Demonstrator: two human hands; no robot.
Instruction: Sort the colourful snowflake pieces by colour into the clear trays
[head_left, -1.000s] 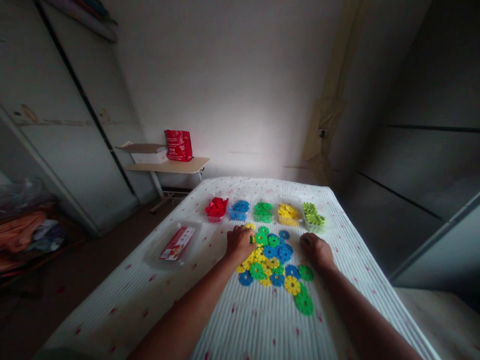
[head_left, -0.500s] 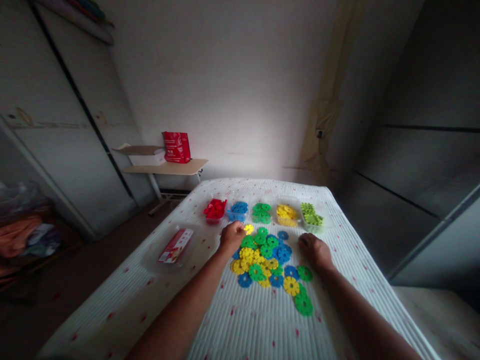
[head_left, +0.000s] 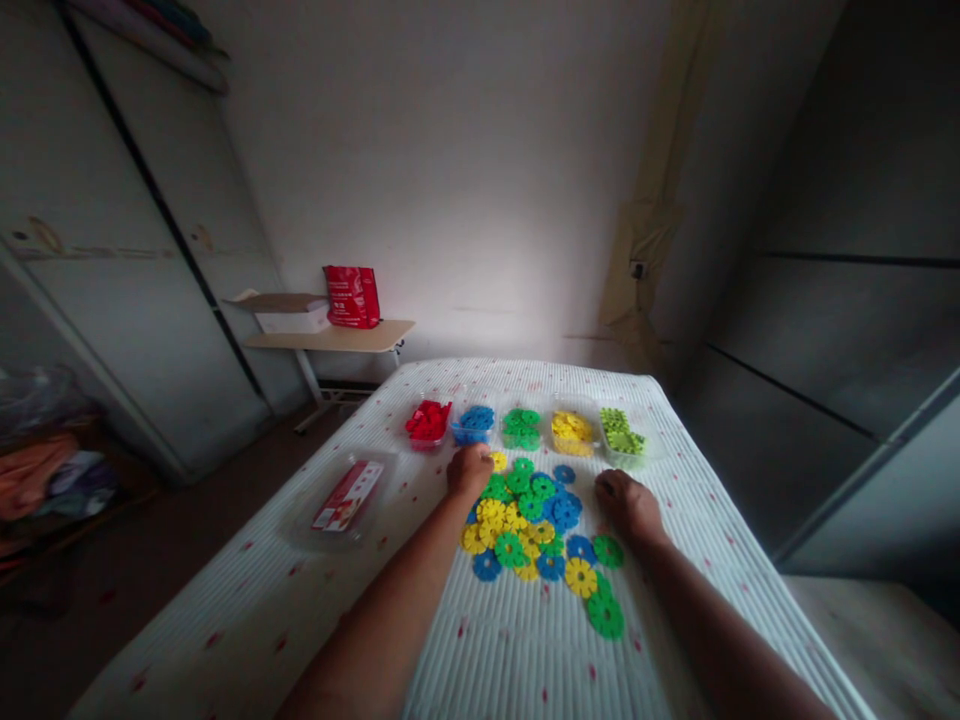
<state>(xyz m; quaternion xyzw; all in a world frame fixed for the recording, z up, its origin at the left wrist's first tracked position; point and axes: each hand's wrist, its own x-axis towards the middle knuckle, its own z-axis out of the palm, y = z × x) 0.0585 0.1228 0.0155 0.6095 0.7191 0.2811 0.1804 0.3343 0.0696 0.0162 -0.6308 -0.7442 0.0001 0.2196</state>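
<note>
A loose heap of flat flower-shaped plastic discs [head_left: 536, 525] in yellow, green and blue lies on the white ribbed bed cover [head_left: 480, 650]. My left hand [head_left: 469, 469] is closed at the heap's far left edge, beside a yellow disc [head_left: 498, 461]; what it holds is hidden. My right hand [head_left: 626, 503] rests knuckles-up on the cover at the heap's right side, fingers curled. Behind the heap stands a row of small clear tubs: red pieces [head_left: 427, 421], blue [head_left: 475, 420], green [head_left: 523, 425], yellow [head_left: 571, 430], light green [head_left: 623, 432].
A clear lid with a red-and-white card [head_left: 347, 494] lies on the bed to the left. Beyond the bed a small side table [head_left: 330, 338] carries a red bag [head_left: 350, 295] and a white box. Grey cabinet doors line both walls; clothes are piled at far left.
My left hand has moved from the heap's upper left part away toward the blue tub. The right hand has stayed put.
</note>
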